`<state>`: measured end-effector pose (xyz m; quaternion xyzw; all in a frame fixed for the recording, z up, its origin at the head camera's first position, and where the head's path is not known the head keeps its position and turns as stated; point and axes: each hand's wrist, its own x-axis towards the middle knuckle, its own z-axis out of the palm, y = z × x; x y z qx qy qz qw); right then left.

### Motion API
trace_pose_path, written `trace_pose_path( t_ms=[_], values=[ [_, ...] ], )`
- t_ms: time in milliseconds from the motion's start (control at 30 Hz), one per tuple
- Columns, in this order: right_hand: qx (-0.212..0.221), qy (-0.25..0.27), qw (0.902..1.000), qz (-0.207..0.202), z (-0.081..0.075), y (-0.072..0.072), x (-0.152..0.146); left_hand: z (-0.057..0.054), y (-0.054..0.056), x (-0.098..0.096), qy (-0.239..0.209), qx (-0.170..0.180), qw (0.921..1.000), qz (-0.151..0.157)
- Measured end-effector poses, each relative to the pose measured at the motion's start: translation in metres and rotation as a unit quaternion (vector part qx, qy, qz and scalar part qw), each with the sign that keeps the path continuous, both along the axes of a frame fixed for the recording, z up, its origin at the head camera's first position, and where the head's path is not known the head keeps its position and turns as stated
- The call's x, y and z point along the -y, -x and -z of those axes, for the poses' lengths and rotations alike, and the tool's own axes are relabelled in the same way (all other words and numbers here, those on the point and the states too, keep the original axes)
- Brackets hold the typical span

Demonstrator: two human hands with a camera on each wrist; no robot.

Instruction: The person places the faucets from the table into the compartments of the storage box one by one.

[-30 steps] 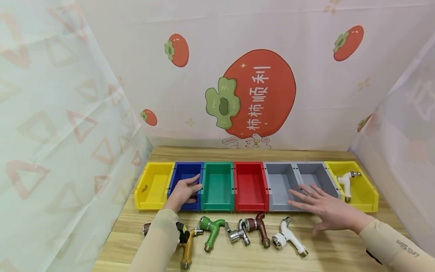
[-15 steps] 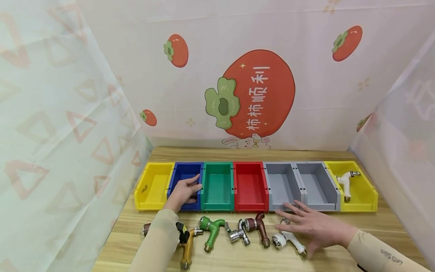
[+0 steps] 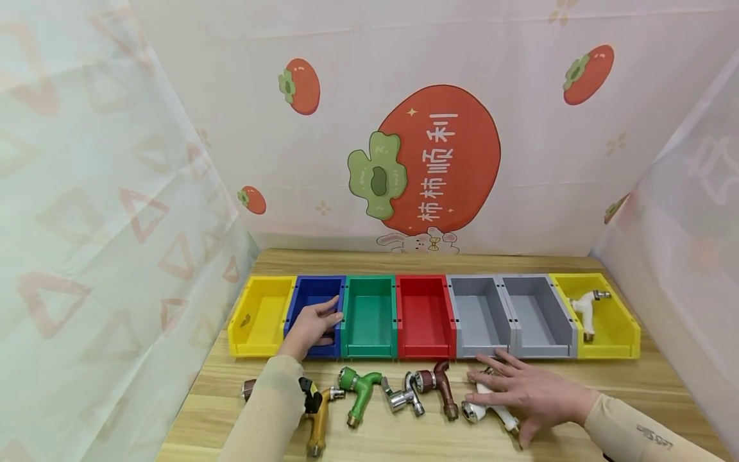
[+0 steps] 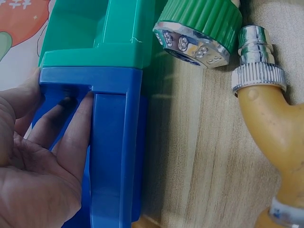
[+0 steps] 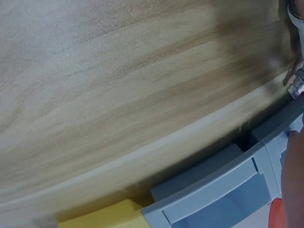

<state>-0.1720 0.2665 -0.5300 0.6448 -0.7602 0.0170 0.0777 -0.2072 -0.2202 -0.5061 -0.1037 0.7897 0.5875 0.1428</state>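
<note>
In the head view my left hand (image 3: 314,327) reaches into the blue bin (image 3: 319,289), its fingers against the wall beside the green bin (image 3: 369,308). The left wrist view has these fingers (image 4: 76,137) fairly straight, tips at the blue wall. My right hand (image 3: 534,394) spreads over a white faucet (image 3: 487,398) on the table, with fingers above its upper part and thumb near its lower threaded end. The hand partly hides the faucet. Only an edge of the right hand and a bit of the faucet show in the right wrist view.
Left of the white faucet lie a brown faucet (image 3: 444,391), a chrome faucet (image 3: 404,398), a green faucet (image 3: 360,391) and a yellow one (image 3: 319,427). Red (image 3: 426,314), grey (image 3: 479,321) and yellow bins line the back. Another white faucet (image 3: 587,311) sits in the right yellow bin.
My right hand has moved left and down from in front of the grey bins to over the white faucet on the table. The left hand stays at the blue bin.
</note>
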Motion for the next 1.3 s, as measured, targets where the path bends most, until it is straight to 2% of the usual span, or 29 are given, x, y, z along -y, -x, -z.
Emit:
trace_pose_path(
  t_ms=[300, 433, 733, 967, 1300],
  values=[
    [0.016, -0.005, 0.9998, 0.014, -0.003, -0.007, 0.005, -0.001, -0.001, 0.0, 0.002, -0.003, 1.0, 0.004],
    [0.009, -0.008, 0.9998, 0.017, -0.003, -0.008, 0.007, 0.0, -0.001, 0.0, 0.002, -0.005, 1.0, 0.003],
    [0.001, 0.022, 0.9998, 0.003, -0.005, -0.009, 0.009, 0.001, 0.0, 0.0, 0.002, -0.003, 1.0, 0.001],
    [-0.015, 0.018, 0.9997, 0.01, -0.011, -0.006, 0.007, 0.0, 0.001, 0.0, 0.004, -0.006, 1.0, 0.001],
    [-0.038, 0.038, 0.9981, 0.03, -0.029, 0.004, -0.001, 0.002, 0.001, 0.001, -0.001, -0.003, 1.0, 0.002]
  ],
)
